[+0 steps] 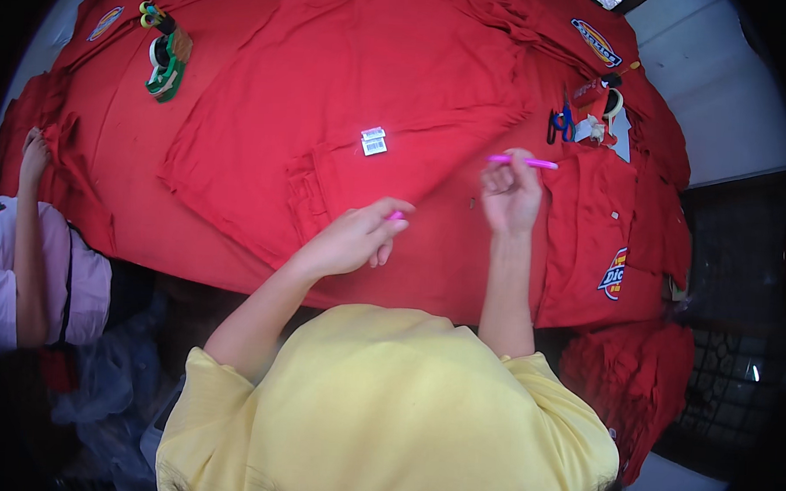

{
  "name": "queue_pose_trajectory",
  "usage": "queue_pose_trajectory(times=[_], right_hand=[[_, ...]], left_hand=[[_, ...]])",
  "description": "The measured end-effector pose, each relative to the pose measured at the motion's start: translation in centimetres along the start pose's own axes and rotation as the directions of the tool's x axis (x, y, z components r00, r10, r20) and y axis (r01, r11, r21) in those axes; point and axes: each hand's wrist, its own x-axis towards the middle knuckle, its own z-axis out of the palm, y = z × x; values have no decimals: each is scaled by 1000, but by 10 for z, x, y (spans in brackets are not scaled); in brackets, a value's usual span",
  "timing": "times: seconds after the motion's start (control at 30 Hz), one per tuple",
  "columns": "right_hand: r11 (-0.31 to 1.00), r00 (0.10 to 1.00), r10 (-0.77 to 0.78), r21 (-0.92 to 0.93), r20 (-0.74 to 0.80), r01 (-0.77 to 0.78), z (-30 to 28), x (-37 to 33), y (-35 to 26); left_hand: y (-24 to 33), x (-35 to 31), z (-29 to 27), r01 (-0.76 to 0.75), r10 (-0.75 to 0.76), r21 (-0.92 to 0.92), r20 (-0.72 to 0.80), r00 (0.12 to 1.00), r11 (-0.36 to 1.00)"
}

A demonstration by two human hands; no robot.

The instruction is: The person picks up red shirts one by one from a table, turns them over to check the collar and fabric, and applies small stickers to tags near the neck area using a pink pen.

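My right hand (513, 194) is raised over the red cloth, its fingers closed on a bright pink pen (526, 162) held roughly level. Lower and to the left, my left hand (356, 237) pinches a small pink piece (396, 216) of the same colour; most of it is hidden by the fingers, so I cannot tell whether it is the pen's cap. Beyond my left hand, white barcode labels (374, 143) lie on a red garment (417, 89) spread over the table. Folded red garments (587, 228) with a logo patch lie to the right of my right hand.
A green tape dispenser (165, 71) stands at the far left. At the back right sit blue-handled scissors (561, 123) and a red tape dispenser (597, 101). A co-worker's hand (34, 155) grips red cloth at the left edge. Red garments (633, 379) are heaped below the table's right corner.
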Motion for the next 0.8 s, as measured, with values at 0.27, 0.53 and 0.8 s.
queue_pose_trajectory(times=[0.27, 0.53, 0.8], right_hand=[[655, 980, -100, -730, 172, 194, 48, 37, 73], [459, 971, -187, -860, 150, 221, 55, 50, 121], [418, 974, -228, -902, 11, 108, 44, 51, 137]], left_hand=[[-49, 79, -32, -149, 597, 773, -336, 728, 617], [-66, 103, -55, -88, 63, -18, -559, 827, 996], [-50, 95, -61, -71, -93, -330, -457, 885, 941]])
